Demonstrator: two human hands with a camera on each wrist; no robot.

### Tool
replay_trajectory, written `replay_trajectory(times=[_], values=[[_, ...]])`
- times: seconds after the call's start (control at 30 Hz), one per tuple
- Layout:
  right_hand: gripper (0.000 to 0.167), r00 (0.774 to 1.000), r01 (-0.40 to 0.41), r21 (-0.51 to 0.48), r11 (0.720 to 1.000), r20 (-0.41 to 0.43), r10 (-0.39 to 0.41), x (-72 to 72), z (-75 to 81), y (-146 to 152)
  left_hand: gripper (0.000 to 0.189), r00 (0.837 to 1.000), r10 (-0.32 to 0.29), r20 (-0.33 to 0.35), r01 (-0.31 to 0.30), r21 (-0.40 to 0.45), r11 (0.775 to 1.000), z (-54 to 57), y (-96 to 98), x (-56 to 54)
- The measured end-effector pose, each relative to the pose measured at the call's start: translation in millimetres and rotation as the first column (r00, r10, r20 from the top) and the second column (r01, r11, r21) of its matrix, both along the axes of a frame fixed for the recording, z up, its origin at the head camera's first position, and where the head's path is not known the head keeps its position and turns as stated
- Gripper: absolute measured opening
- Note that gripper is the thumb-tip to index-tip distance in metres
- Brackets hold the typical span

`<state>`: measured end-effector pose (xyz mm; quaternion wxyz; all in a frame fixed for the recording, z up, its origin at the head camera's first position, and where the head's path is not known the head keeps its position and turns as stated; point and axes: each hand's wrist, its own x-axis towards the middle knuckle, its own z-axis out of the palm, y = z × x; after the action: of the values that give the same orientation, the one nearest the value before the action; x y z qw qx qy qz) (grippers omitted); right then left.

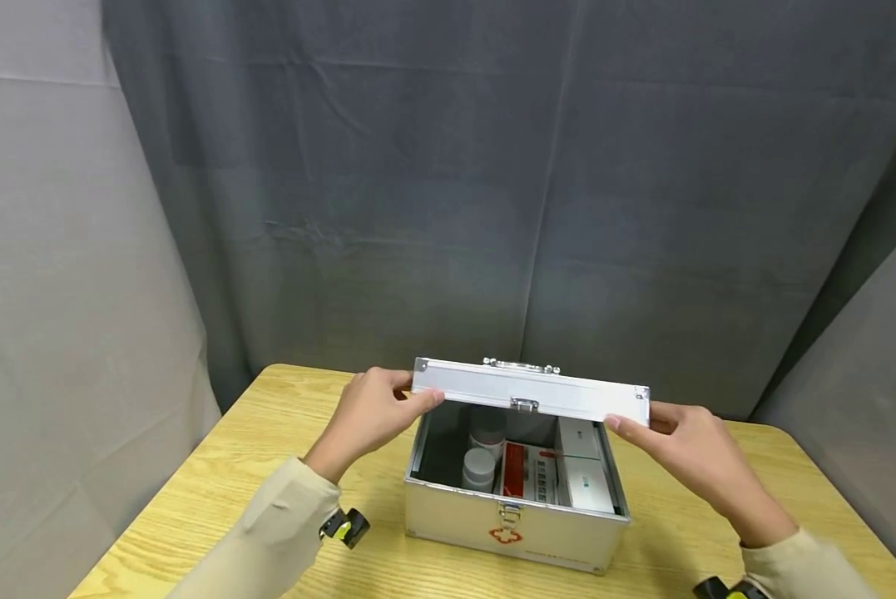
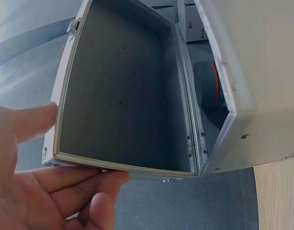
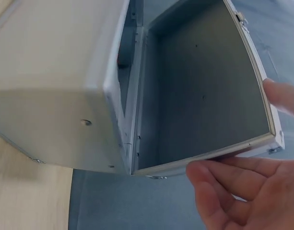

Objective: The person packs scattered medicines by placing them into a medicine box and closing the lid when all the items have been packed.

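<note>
A silvery first-aid box [image 1: 448, 514] with a red cross emblem stands on the table, its hinged lid [image 1: 462, 383] raised partway. My left hand [image 1: 373, 412] holds the lid's left front corner, thumb on the front face and fingers along the side. At the right front corner my right hand [image 1: 698, 453] grips the lid the same way. Inside the box are a white-capped bottle [image 1: 479, 466], another bottle [image 1: 488, 428] behind it, a red-and-white medicine carton [image 1: 530, 472] and white cartons [image 1: 588, 484]. Both wrist views show the lid's dark lining [image 2: 123, 91].
The box rests on a light wooden table [image 1: 268, 449]. A dark grey curtain [image 1: 388, 208] hangs behind it, with pale cloth [image 1: 73, 274] at the left. A metal latch [image 1: 509, 513] sits on the box's front, and a carrying handle [image 1: 521, 365] on the lid.
</note>
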<state>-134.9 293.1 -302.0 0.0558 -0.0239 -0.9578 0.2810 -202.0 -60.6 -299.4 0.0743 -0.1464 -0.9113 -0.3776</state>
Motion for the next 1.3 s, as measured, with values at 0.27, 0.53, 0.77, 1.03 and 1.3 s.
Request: replay_trajectory(times=[0.27, 0.53, 0.77, 1.03, 1.3], values=[[0.062, 0.999, 0.010, -0.018, 1.000, -0.049, -0.011, 11.8, -10.1, -3, 0.024, 0.999, -0.007, -0.037, 0.006, -0.046, 0.999, -5.3, 1.5, 10.1], [0.057, 0.997, 0.039, 0.001, 0.999, -0.062, -0.039, 24.4, -21.0, -6, 0.027, 0.998, 0.010, -0.056, -0.013, -0.041, 0.999, -16.7, 3.0, 20.1], [0.055, 0.997, 0.066, -0.028, 0.997, -0.045, -0.067, 31.2, -29.3, -7, 0.031, 0.997, 0.014, -0.081, -0.018, -0.043, 0.999, -25.3, 5.2, 27.7], [0.053, 0.996, 0.093, -0.028, 0.995, -0.015, -0.094, 35.9, -39.5, -10, 0.024, 0.993, 0.018, -0.115, -0.023, -0.044, 0.999, -36.0, 5.6, 32.0], [0.070, 0.992, 0.122, -0.028, 0.992, 0.012, -0.122, 37.8, -50.2, -14, 0.039, 0.992, 0.054, -0.115, -0.054, 0.007, 0.999, -49.4, 6.7, 37.6]])
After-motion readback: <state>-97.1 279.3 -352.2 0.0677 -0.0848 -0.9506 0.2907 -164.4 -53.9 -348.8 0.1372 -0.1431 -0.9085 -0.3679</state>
